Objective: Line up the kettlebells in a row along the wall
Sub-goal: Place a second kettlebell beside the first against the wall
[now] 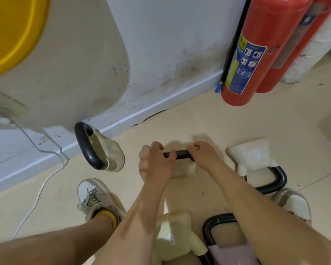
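Both my hands grip the black handle point(180, 154) of a cream kettlebell in the middle of the floor. My left hand point(156, 165) and my right hand point(205, 155) hide most of its body point(182, 171). A cream kettlebell marked 8 point(107, 150) stands close to the wall's baseboard at the left. Another cream kettlebell point(256, 159) lies on the floor at the right. Two more kettlebells, a cream one point(176, 236) and a pinkish one with a black handle point(225, 243), sit near the bottom between my arms.
Two red fire extinguishers point(256, 50) stand against the wall at the right. A white cable point(38, 192) runs from a wall socket across the floor at the left. My shoes point(96, 197) stand on the beige floor on both sides. A yellow disc point(13, 31) hangs top left.
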`<state>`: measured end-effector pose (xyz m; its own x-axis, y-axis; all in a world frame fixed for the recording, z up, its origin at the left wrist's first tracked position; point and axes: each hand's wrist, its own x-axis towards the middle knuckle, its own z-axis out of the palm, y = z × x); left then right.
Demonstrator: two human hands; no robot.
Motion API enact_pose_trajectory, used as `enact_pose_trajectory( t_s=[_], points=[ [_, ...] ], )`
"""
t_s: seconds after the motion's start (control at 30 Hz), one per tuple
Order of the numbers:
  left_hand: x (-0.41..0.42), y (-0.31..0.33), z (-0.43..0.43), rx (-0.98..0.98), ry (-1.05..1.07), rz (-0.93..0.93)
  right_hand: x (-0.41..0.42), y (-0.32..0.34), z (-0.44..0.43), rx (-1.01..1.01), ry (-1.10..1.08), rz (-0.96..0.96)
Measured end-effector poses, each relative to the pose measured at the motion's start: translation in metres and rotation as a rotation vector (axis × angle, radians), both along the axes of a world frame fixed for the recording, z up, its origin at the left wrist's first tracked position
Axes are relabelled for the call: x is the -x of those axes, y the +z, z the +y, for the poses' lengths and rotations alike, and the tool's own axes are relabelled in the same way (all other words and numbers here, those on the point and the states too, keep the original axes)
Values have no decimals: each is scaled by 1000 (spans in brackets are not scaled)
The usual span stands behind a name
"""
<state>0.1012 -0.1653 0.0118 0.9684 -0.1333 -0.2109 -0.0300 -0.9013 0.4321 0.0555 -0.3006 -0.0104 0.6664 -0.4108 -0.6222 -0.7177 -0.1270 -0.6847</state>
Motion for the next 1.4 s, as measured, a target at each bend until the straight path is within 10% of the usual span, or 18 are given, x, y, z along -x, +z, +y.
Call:
enact_pose_trajectory(
  t_s=[0.13,0.33,0.47,0.77,0.93,1.4],
  points=[
    [-10,-1,4,-240,-445,-13,-4,2,1,-161,-101,132],
    [2,-2,10,-282,-341,108,-22,14,-1,-166,103,-38],
    [29,-4,13,89,84,380,-38,18,28,-494,6,-160],
    [18,-10,17,707,528,501,-18,25,30,-317,454,158],
    [12,-9,9,1005,767,700,-15,21,65,-435,269,61],
    [-77,-24,28,1133,751,609,-102,0,113,-217,49,-189]
  ],
)
